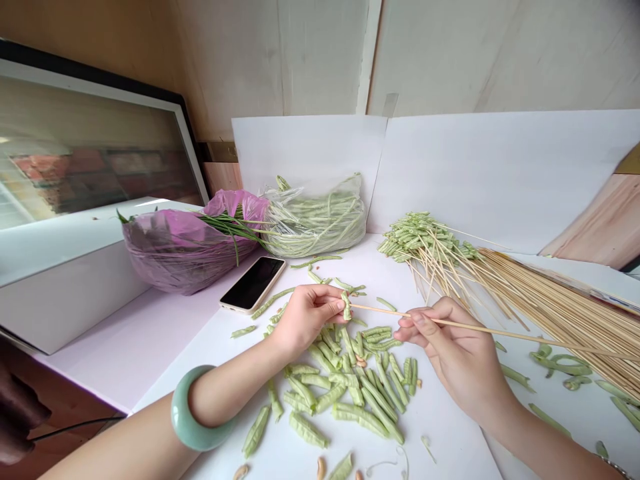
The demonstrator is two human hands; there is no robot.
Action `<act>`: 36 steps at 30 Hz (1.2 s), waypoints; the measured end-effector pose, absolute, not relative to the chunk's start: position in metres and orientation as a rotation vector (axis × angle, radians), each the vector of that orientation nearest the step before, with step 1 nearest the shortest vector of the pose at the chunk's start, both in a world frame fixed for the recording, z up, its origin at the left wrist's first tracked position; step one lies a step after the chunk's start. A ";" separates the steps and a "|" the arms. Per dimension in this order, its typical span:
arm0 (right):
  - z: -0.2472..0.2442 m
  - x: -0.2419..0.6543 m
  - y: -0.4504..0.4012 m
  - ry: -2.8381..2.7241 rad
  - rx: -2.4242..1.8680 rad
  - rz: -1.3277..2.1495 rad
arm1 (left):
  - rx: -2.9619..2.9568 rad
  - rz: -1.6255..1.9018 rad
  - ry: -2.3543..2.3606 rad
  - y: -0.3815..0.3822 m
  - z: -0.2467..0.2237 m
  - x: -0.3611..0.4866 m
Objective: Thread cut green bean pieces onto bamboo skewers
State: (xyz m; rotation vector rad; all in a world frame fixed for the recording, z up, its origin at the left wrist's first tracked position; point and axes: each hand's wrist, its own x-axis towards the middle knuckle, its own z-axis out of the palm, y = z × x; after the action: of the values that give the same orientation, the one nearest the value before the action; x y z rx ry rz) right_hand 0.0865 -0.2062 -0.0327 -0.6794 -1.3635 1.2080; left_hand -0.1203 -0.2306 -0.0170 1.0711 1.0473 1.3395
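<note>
A thin pale wooden skewer (480,328) has a smooth, dry, unpainted finish, like the straw-coloured wooden skewers (565,313) in the long bundle beside it. The pale green bean pieces (345,393) have matt, lumpy, ridged skins. A crinkled clear plastic bag (315,223) shines along its folds, and a translucent pink plastic bag (185,253) has a thin, wrinkled sheen. A slim black-and-cream smartphone (253,283) has a glossy glass screen. A wide pale green bangle (193,408) is smooth and polished, like jade or glass. The white sheet (460,447) on the work surface looks like matt paper, and the pale wood-grain panel (595,223) looks smooth.
</note>
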 end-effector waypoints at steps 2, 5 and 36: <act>-0.033 0.086 -0.206 -1.356 -0.676 1.228 | 1.074 1.335 1.045 -0.230 -0.017 -0.121; -0.030 0.084 -0.206 -1.348 -0.686 1.252 | 1.067 1.322 1.040 -0.230 -0.018 -0.121; -0.029 0.084 -0.205 -1.321 -0.738 1.291 | 1.024 1.287 1.009 -0.230 -0.020 -0.121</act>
State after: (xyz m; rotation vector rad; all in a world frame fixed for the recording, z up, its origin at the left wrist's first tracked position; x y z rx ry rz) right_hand 0.0839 -0.2053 -0.0294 -0.7380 -1.3207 1.2914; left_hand -0.1213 -0.2302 -0.0199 1.0238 1.0090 1.2866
